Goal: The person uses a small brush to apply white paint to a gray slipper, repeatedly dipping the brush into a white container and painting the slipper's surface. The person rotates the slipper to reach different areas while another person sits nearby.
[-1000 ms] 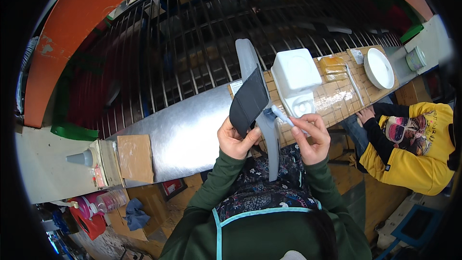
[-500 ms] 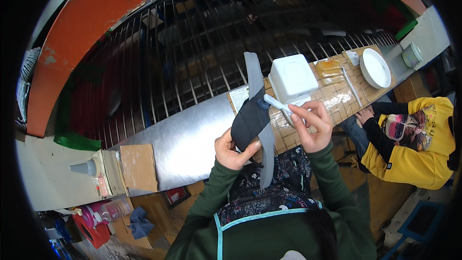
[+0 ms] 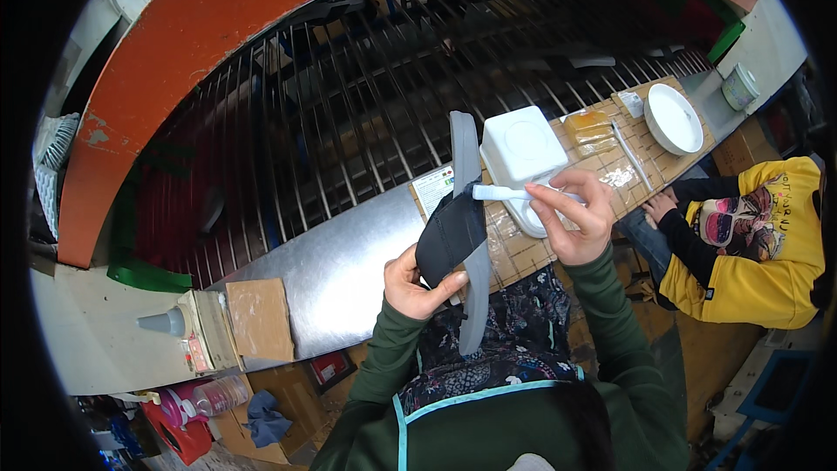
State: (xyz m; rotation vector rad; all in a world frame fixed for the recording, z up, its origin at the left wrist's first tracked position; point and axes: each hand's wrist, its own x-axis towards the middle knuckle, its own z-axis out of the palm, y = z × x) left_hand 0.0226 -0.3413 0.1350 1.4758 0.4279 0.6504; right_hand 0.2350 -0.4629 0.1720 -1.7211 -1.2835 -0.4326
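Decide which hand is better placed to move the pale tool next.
Probably the right hand: it pinches the pale tool, tip at the black strap, while the left hand grips the sandal.

A white label (image 3: 432,189) lies on the left end of the patterned board (image 3: 510,262) on the counter (image 3: 349,253), appearing just left of the black slipper (image 3: 449,244); it carries lines of dark print and small green and red marks, too fine to read. A pale slip (image 3: 630,105) near the bowl (image 3: 675,119) is likewise unreadable. The co-worker's yellow top (image 3: 757,275) bears large dark lettering in curved, partly folded lines beside a printed picture, and its sleeve has a small dark tag (image 3: 710,295). A red-and-white label (image 3: 197,354) stands on the pale box (image 3: 212,331) at left, its print blurred.
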